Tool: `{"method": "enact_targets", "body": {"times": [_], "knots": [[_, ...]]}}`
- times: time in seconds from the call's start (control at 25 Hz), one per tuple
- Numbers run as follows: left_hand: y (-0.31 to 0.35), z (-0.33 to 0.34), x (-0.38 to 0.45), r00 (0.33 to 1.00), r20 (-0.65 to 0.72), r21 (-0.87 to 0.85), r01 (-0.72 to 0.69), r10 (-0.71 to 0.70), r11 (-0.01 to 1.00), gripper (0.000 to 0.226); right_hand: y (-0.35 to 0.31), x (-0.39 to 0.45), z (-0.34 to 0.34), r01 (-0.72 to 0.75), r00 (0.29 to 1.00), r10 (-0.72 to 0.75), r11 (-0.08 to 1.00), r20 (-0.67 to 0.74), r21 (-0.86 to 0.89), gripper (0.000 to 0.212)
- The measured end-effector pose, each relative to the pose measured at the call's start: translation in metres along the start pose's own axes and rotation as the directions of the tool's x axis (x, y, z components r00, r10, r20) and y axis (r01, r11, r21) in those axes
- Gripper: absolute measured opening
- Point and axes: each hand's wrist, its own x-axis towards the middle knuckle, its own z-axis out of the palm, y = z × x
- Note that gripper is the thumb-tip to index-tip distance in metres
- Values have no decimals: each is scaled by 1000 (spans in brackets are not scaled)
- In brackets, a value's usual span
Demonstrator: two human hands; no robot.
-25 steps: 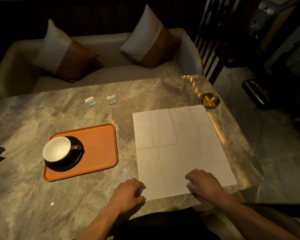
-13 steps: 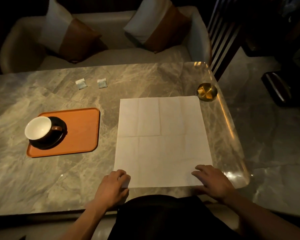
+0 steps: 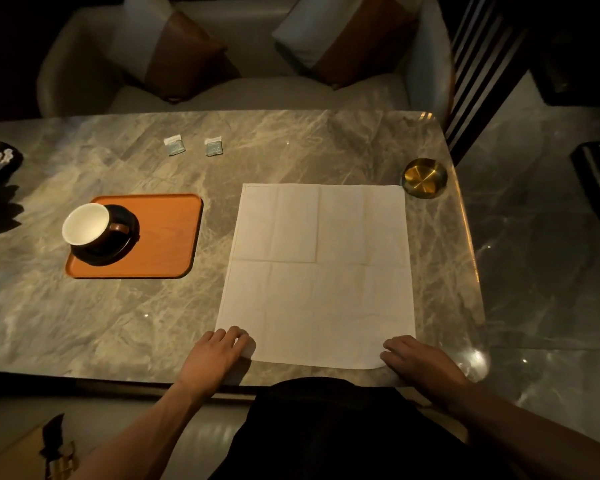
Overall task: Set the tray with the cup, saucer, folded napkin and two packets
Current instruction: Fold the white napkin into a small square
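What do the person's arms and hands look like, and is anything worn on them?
Both forearms are bare up to the frame edge: no sleeves in view. The left hand and right hand show no gloves, rings, watch or bracelet. The dim light could hide small details.

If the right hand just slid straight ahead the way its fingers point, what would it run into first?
The right hand points up and to the left, across the unfolded napkin, whose near corner it already touches. It would probably slide over that cloth first. Nothing lies on the napkin; beyond its far edge is bare table.
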Motion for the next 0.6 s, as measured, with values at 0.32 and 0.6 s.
{"method": "enact_targets", "body": {"times": [0.32, 0.6], "knots": [[4, 2, 5, 984, -37, -142, 165, -172, 976, 33, -7, 18, -6, -190, 974, 192, 981, -118, 27, 43], [-11, 13, -5, 993, -75, -117, 83, -92, 990, 40, -1, 18, -3, -368, 927, 374, 907, 9, 204, 19]]}}
